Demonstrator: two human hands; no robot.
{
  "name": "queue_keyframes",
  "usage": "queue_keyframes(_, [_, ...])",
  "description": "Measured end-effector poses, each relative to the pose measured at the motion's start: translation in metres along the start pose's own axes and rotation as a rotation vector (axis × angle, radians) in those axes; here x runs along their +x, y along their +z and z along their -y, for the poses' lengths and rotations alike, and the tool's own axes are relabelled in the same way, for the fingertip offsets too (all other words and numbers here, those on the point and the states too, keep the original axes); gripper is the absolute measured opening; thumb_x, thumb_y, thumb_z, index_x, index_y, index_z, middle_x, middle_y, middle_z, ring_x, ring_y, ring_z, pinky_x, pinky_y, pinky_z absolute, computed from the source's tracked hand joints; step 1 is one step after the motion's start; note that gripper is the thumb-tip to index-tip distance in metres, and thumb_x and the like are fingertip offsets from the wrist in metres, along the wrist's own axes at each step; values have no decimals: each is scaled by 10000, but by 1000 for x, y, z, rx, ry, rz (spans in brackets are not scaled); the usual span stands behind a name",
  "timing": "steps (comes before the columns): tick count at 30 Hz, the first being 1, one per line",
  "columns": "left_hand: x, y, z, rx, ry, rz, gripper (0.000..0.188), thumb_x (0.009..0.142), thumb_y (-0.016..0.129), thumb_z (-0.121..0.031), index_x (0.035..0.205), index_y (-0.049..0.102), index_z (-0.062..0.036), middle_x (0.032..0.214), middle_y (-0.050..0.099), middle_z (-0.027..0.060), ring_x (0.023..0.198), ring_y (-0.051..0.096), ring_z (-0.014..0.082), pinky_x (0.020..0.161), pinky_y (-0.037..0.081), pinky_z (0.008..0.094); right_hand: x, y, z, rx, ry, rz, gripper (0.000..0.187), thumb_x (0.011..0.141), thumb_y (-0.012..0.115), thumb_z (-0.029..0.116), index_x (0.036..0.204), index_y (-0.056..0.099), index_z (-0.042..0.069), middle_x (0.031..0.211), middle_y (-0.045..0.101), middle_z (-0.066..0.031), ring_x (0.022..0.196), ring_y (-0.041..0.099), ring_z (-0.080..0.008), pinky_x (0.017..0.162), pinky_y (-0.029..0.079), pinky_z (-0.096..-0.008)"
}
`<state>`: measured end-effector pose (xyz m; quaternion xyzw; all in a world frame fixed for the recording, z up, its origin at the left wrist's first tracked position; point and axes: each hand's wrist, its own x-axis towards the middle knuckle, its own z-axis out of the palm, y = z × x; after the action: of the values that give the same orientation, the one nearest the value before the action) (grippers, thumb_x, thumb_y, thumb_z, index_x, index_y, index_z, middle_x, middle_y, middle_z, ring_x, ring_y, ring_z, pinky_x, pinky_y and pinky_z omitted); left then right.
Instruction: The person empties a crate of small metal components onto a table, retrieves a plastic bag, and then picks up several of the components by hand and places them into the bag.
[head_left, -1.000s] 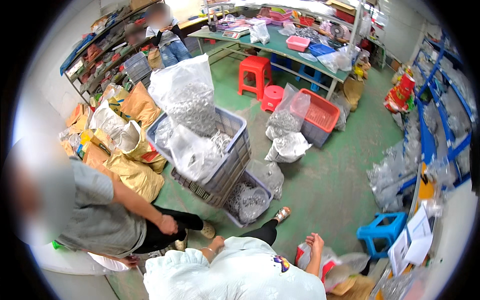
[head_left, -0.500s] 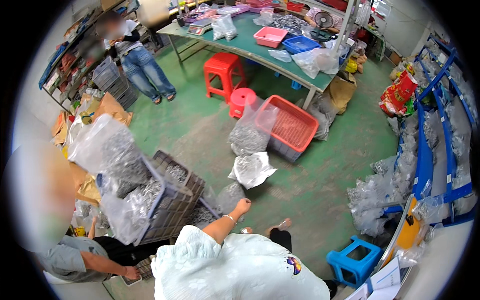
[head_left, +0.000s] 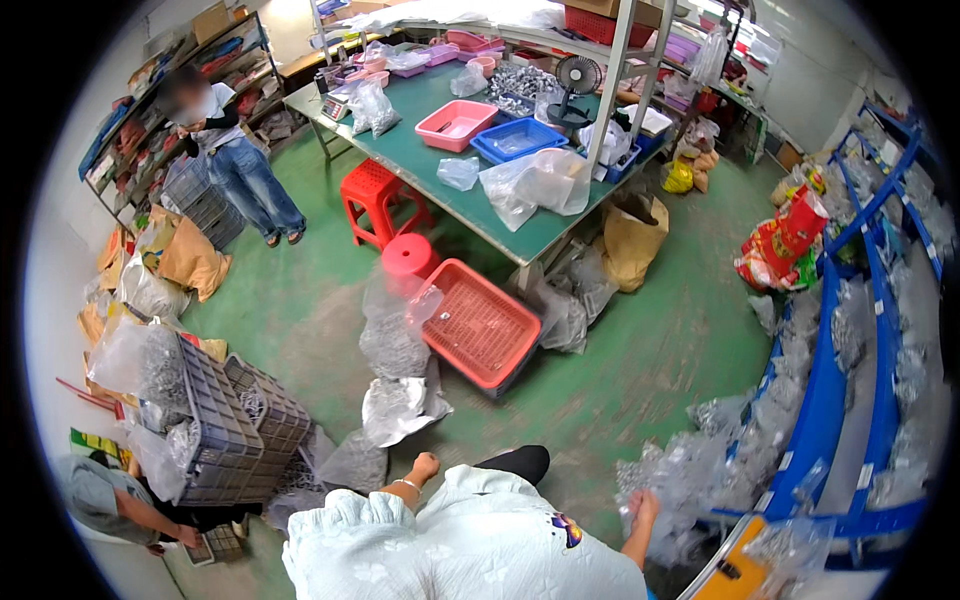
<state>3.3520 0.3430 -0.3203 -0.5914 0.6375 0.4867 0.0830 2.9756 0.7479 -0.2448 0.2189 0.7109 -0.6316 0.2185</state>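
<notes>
My left hand (head_left: 425, 466) hangs low at my side with the fingers curled in and nothing in it, a band on its wrist. It is nearest a crumpled clear plastic bag (head_left: 400, 408) lying on the green floor. My right hand (head_left: 642, 504) reaches down to the right and touches a heap of clear bags filled with small metal parts (head_left: 700, 470) beside the blue shelving (head_left: 826, 400). Its fingers are partly hidden, so its grip is unclear. My white shirt fills the bottom of the view.
Grey crates (head_left: 225, 425) with bagged parts stand at the left, where a person (head_left: 110, 500) crouches. A red basket (head_left: 480, 325) and red stools (head_left: 375, 190) sit by a green table (head_left: 450, 205). Another person (head_left: 235, 150) stands at the far left shelves.
The view has swung to the right, shifting the crates to the left. My right hand has come into view at the bags by the blue shelving. My left hand has dropped lower.
</notes>
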Motion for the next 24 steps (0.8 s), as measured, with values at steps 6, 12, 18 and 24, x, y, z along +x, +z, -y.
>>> queue_keyframes(6, [80, 96, -136, -10, -285, 83, 232, 742, 470, -115, 738, 636, 46, 684, 630, 157, 581, 631, 250, 508, 518, 357, 157, 64, 155, -64, -263, 129, 152, 868, 490, 181, 855, 561, 48, 734, 601, -94, 578, 568, -154, 468, 451, -260])
queue_keyframes(12, [180, 215, -440, 112, 120, 78, 291, 768, 502, -192, 904, 621, 37, 955, 583, 277, 928, 574, 383, 803, 463, 426, 304, -96, 109, -440, 108, 34, 246, 849, 506, 203, 682, 548, 27, 598, 548, -72, 495, 523, -164, 428, 420, -305])
queue_keyframes(18, [203, 351, -729, -237, 458, 331, 259, 767, 529, -180, 930, 610, 4, 759, 631, 159, 733, 630, 226, 656, 498, 342, 356, -97, 201, -326, 371, -147, 222, 838, 513, 202, 691, 535, 38, 565, 513, -62, 461, 498, -162, 406, 398, -302])
queue_keyframes(24, [255, 441, -888, -67, 669, 379, 248, 765, 538, -212, 879, 597, 0, 704, 600, 130, 622, 580, 199, 607, 480, 322, 510, -103, 297, -212, 410, -202, 200, 826, 521, 202, 699, 522, 48, 532, 478, -52, 426, 474, -161, 383, 376, -298])
